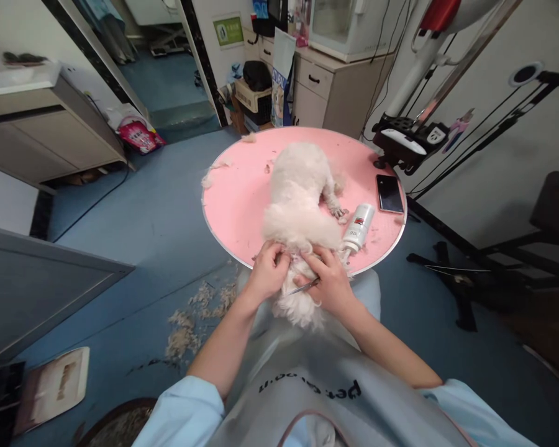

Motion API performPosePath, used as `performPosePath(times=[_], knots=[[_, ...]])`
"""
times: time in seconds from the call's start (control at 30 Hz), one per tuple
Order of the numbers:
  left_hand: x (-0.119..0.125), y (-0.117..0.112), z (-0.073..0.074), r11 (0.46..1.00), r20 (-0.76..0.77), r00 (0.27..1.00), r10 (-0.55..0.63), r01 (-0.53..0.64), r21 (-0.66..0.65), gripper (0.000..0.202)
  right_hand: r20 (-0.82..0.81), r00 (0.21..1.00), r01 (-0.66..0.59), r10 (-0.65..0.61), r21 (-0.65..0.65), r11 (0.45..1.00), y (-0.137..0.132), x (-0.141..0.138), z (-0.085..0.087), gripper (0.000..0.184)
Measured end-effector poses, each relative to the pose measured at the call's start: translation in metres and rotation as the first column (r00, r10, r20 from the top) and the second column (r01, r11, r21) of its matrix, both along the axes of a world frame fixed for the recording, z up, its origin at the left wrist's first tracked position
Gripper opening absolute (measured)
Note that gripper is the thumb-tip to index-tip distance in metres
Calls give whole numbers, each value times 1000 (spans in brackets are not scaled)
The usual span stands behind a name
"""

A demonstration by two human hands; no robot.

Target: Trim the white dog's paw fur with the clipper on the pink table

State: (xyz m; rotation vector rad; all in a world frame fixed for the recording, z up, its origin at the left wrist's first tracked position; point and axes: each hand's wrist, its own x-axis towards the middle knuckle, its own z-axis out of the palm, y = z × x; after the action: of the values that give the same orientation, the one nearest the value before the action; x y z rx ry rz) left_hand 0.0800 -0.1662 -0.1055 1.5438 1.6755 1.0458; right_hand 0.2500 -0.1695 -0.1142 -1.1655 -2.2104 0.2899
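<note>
A white, fluffy dog [302,180] lies on a round pink table [237,205], its head end toward me and hanging over the near edge. With curled fingers, my left hand [269,271] pinches fur on the left side of its head. My right hand [330,277] lies against the other side, fingertips pressed into the fur near the ear. A slim metal scissor-like tool [305,287] rests in that hand, its tip pointing left; its handles are hidden by the palm. Right of the dog, a white bottle [359,227] lies tipped over on the table.
A phone [390,194] lies near the table's right edge. Cut fur [182,334] is scattered on the blue floor at left. A stand with a tool tray [407,139] rises behind the table at right. Drawers [314,81] and a pet carrier [253,99] stand at the back.
</note>
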Motion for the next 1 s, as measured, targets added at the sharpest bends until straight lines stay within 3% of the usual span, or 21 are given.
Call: performPosePath(times=[0.2, 0.33, 0.43, 0.53, 0.6, 0.77, 1.0], knots=[[-3, -3, -12, 998, 178, 984, 0, 12, -66, 17, -60, 998, -9, 8, -6, 1000, 0, 0, -3, 43], [-7, -5, 2, 1000, 59, 998, 22, -23, 18, 10, -62, 998, 1, -4, -39, 999, -2, -2, -1, 42], [-12, -4, 12, 998, -83, 995, -55, 56, 9, 12, -34, 999, -3, 2, -35, 999, -3, -3, 2, 41], [-16, 0, 13, 988, -211, 967, -146, 152, 16, 17, -16, 1000, -18, 18, -13, 1000, -3, -4, 4, 41], [-17, 2, 9, 984, -203, 965, -164, 174, 30, 18, -15, 1000, -28, 28, 1, 1000, -3, -4, 4, 42], [-17, 2, 1, 965, 180, 966, -184, 212, -154, 22, -7, 999, -40, 40, -2, 999, -5, -1, 1, 45], [-17, 1, 11, 899, 575, 817, -43, 283, -333, 24, -20, 999, -45, 45, -8, 999, -6, 0, -1, 43]])
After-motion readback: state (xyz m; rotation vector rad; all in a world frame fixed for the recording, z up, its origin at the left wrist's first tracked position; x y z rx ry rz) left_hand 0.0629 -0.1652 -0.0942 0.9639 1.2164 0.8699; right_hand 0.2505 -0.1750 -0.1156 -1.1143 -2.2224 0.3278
